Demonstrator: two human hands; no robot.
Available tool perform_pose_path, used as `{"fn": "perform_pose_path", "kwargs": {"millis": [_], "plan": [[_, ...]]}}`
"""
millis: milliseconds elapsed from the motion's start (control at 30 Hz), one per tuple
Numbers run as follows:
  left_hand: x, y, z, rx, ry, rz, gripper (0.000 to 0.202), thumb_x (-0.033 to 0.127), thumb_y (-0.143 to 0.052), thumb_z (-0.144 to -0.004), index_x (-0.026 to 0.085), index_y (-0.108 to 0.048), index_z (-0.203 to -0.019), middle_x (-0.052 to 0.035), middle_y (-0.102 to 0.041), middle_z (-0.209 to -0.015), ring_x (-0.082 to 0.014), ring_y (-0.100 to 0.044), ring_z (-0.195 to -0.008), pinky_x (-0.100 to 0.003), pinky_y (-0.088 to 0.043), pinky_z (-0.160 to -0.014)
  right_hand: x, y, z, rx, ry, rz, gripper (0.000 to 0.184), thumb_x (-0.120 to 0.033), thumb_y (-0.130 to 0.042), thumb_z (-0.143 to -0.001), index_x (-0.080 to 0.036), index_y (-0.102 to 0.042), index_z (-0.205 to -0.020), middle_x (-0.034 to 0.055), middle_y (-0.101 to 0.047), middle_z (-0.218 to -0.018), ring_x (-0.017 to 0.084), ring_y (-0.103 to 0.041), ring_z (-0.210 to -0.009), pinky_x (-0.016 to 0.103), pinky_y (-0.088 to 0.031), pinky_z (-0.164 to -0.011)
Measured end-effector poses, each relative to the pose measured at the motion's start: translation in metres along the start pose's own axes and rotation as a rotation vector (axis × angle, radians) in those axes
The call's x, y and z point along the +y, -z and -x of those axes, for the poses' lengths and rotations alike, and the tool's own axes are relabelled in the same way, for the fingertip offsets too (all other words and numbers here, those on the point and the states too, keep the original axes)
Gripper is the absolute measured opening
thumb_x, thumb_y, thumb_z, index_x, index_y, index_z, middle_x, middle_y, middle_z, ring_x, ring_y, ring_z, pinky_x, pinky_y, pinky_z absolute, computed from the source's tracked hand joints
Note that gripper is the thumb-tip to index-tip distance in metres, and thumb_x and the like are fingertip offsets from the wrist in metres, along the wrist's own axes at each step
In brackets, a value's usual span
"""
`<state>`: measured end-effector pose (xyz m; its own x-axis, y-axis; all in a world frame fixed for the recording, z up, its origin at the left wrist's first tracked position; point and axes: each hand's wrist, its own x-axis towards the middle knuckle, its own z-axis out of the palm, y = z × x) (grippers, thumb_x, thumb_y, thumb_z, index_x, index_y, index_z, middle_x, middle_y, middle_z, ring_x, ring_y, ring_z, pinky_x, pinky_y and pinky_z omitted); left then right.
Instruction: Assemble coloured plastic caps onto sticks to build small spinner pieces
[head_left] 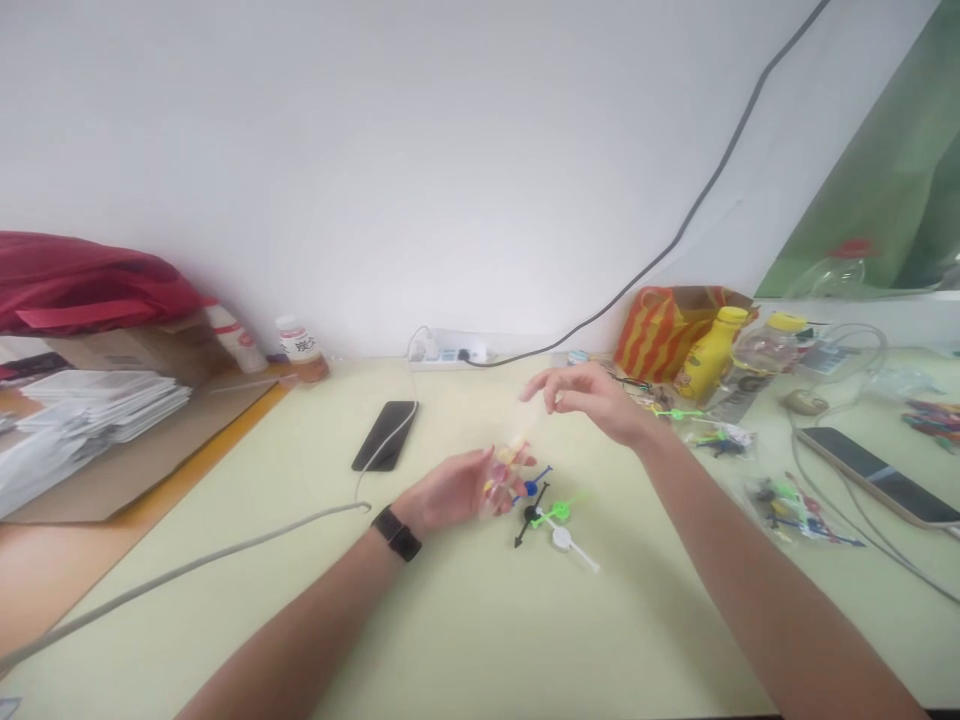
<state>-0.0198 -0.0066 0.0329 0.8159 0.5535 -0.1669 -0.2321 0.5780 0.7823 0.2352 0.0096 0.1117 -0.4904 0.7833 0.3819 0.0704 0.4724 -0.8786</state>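
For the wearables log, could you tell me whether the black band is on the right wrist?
No, the black band circles the wrist of the left hand, which holds a clear bag; the right wrist is bare.

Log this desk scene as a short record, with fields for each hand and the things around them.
left hand: palm up, holding a small clear packet of coloured pieces
right hand: raised above the table, fingers loosely pinched; contents cannot be told
plastic picks: blue, black, green and white, lying on the table beside the left hand
black phone: flat on the table, farther back on the left
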Motion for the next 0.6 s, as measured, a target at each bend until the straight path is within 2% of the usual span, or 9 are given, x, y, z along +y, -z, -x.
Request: {"fn": "perform_pose_path", "kwargs": {"millis": [67, 133, 200, 233, 267, 300, 367, 467, 600], "plan": [[-0.001, -0.002, 0.001, 0.037, -0.025, -0.095, 0.045, 0.046, -0.071, -0.093, 0.011, -0.069, -0.12, -0.012, -0.071, -0.092, -0.0168, -0.066, -0.071, -0.028, -0.048, -0.066, 0.009, 0.0, -0.01, 0.076, -0.005, 0.013, 0.009, -0.023, -0.062, -0.082, -0.021, -0.071, -0.085, 0.0063, -0.073, -0.119, 0.024, -0.064, -0.113, 0.037, -0.049, -0.094], [-0.001, -0.002, 0.0, 0.157, -0.077, -0.176, 0.04, 0.045, -0.072, -0.093, 0.014, -0.069, -0.118, -0.0106, -0.07, -0.096, -0.0149, -0.067, -0.072, -0.025, -0.047, -0.062, 0.027, 0.002, -0.013, 0.228, -0.052, 0.073, 0.018, -0.025, -0.062, -0.083, -0.022, -0.07, -0.099, 0.0054, -0.071, -0.118, 0.022, -0.063, -0.112, 0.036, -0.048, -0.097], [-0.001, 0.002, -0.002, 0.295, -0.143, -0.275, 0.04, 0.045, -0.074, -0.091, 0.017, -0.067, -0.118, -0.0119, -0.071, -0.109, -0.0156, -0.07, -0.078, -0.023, -0.05, -0.063, 0.049, 0.004, -0.008, 0.332, -0.194, 0.203, 0.019, -0.025, -0.057, -0.085, -0.021, -0.069, -0.1, 0.0056, -0.071, -0.11, 0.021, -0.064, -0.1, 0.035, -0.049, -0.092], [-0.002, 0.005, -0.004, 0.352, -0.177, -0.325, 0.041, 0.046, -0.076, -0.09, 0.017, -0.065, -0.117, -0.013, -0.071, -0.116, -0.0172, -0.072, -0.083, -0.024, -0.052, -0.065, 0.059, 0.005, -0.002, 0.292, -0.297, 0.277, 0.018, -0.024, -0.056, -0.085, -0.02, -0.069, -0.097, 0.0059, -0.071, -0.105, 0.02, -0.064, -0.092, 0.034, -0.049, -0.087], [-0.003, 0.008, -0.005, 0.393, -0.211, -0.363, 0.042, 0.045, -0.078, -0.088, 0.017, -0.064, -0.115, -0.014, -0.07, -0.121, -0.0193, -0.073, -0.087, -0.026, -0.055, -0.07, 0.068, 0.005, 0.004, 0.198, -0.396, 0.324, 0.017, -0.023, -0.056, -0.085, -0.019, -0.068, -0.097, 0.0061, -0.071, -0.101, 0.018, -0.064, -0.085, 0.033, -0.05, -0.081], [-0.005, 0.011, -0.007, 0.42, -0.243, -0.38, 0.043, 0.045, -0.08, -0.086, 0.017, -0.063, -0.114, -0.0147, -0.07, -0.124, -0.0211, -0.074, -0.091, -0.028, -0.057, -0.075, 0.076, 0.005, 0.011, 0.102, -0.48, 0.328, 0.021, -0.023, -0.057, -0.085, -0.019, -0.067, -0.103, 0.0059, -0.07, -0.099, 0.017, -0.065, -0.079, 0.031, -0.05, -0.075], [-0.008, 0.017, -0.011, 0.449, -0.295, -0.358, 0.045, 0.044, -0.082, -0.084, 0.018, -0.061, -0.115, -0.0151, -0.069, -0.128, -0.0232, -0.075, -0.096, -0.034, -0.059, -0.083, 0.086, 0.003, 0.025, 0.037, -0.574, 0.293, 0.035, -0.027, -0.06, -0.087, -0.021, -0.061, -0.121, 0.0043, -0.069, -0.097, 0.016, -0.065, -0.072, 0.028, -0.049, -0.066], [-0.01, 0.02, -0.015, 0.483, -0.353, -0.218, 0.046, 0.045, -0.079, -0.087, 0.019, -0.063, -0.122, -0.0149, -0.068, -0.132, -0.0226, -0.075, -0.097, -0.037, -0.059, -0.092, 0.087, -0.003, 0.035, -0.052, -0.562, 0.298, 0.033, -0.037, -0.062, -0.089, -0.019, -0.064, -0.116, 0.0043, -0.07, -0.091, 0.016, -0.063, -0.07, 0.027, -0.048, -0.063], [-0.007, 0.018, -0.018, 0.488, -0.354, 0.089, 0.039, 0.044, -0.066, -0.097, 0.013, -0.068, -0.12, -0.0141, -0.07, -0.127, -0.0228, -0.07, -0.115, -0.03, -0.056, -0.102, 0.083, -0.015, 0.032, -0.258, -0.472, 0.244, 0.03, -0.044, -0.071, -0.083, -0.016, -0.074, -0.094, 0.0067, -0.074, -0.086, 0.02, -0.065, -0.077, 0.029, -0.05, -0.069]]}}
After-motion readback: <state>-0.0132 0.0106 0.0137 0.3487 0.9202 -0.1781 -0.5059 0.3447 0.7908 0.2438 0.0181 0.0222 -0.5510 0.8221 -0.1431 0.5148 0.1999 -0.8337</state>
